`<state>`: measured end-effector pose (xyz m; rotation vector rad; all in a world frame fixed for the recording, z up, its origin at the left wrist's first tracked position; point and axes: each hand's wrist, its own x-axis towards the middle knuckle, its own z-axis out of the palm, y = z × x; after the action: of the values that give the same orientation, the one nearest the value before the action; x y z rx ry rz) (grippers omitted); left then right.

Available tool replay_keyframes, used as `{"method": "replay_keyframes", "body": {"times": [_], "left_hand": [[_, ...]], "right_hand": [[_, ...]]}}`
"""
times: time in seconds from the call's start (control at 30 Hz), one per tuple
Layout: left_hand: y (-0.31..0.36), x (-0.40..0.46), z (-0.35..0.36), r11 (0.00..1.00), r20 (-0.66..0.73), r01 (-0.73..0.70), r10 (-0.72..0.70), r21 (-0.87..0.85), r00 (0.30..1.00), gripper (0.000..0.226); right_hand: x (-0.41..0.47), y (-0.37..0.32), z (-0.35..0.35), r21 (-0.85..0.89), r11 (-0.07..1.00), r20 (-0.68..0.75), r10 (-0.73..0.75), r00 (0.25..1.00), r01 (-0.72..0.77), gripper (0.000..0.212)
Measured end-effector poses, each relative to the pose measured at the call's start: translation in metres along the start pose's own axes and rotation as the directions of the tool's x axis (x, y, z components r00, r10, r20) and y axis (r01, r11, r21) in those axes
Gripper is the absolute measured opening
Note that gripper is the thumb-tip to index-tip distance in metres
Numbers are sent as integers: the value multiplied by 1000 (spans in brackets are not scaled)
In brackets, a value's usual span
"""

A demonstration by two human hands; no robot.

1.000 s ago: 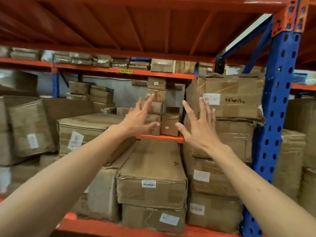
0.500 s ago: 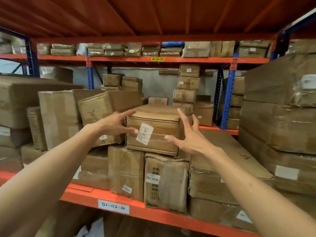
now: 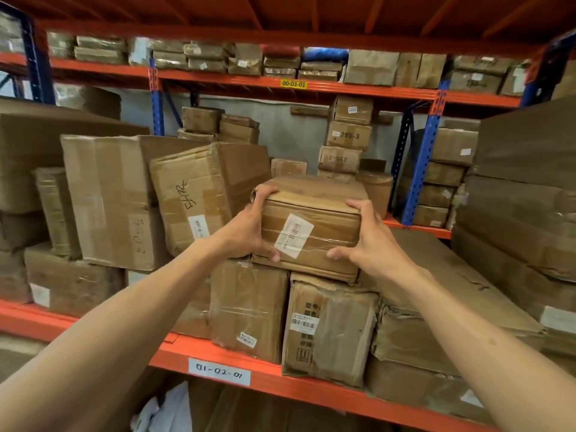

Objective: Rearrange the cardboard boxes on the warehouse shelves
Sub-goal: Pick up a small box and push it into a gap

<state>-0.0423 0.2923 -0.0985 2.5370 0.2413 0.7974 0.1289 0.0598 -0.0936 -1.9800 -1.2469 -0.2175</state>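
A small taped cardboard box [image 3: 314, 198] with a white barcode label sits on top of two upright boxes [image 3: 249, 307] in the middle of the orange shelf [image 3: 218, 357]. My left hand [image 3: 249, 229] grips the small box's left front corner, fingers over the top edge and thumb under the bottom. My right hand [image 3: 361, 238] clasps its right front corner the same way. Both forearms reach in from the bottom of the view.
A tilted box marked in black pen [image 3: 202, 198] leans against the small box's left side. Large flat boxes [image 3: 523, 213] are stacked at the right, more cartons [image 3: 106, 198] at the left. Behind, another rack with blue posts [image 3: 417, 169] holds small stacked boxes [image 3: 347, 135].
The view turned left from the right-hand stack to the middle of the shelf. Both hands, open and apart before, have come in and closed on the small labelled box.
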Motion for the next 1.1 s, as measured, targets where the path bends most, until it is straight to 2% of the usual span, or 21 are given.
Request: {"method": "replay_keyframes", "body": {"times": [0.23,0.4,0.53,0.7,0.83,0.97,1.03,1.1], "left_hand": [[18,-1,6,1000,-48,18,-17,23,999,130],[50,8,9,998,-7,-7,8,70,1000,128],[95,45,5,959,99,-136,114,250,989,129],[193,102,29,840,262,-339,245,424,934,128],[297,143,68,690,395,-455,259,563,881,129],[370,160,110,522,469,-585,350,621,811,124],[383,168,123,500,450,-600,397,625,800,121],[380,172,126,542,434,-589,399,599,808,123]], "right_hand": [[-11,8,-3,51,999,-91,17,996,-13,100],[-25,20,-21,94,995,-160,50,986,-35,91],[-49,38,-42,248,966,-269,144,952,-76,88],[-84,81,-84,391,913,-434,292,852,-114,90],[-111,123,-110,601,790,-445,458,769,-123,93],[-128,144,-104,861,502,-334,677,656,-80,96],[-131,150,-101,918,396,-290,721,630,-31,97],[-130,152,-104,929,366,-258,738,624,-49,96]]}}
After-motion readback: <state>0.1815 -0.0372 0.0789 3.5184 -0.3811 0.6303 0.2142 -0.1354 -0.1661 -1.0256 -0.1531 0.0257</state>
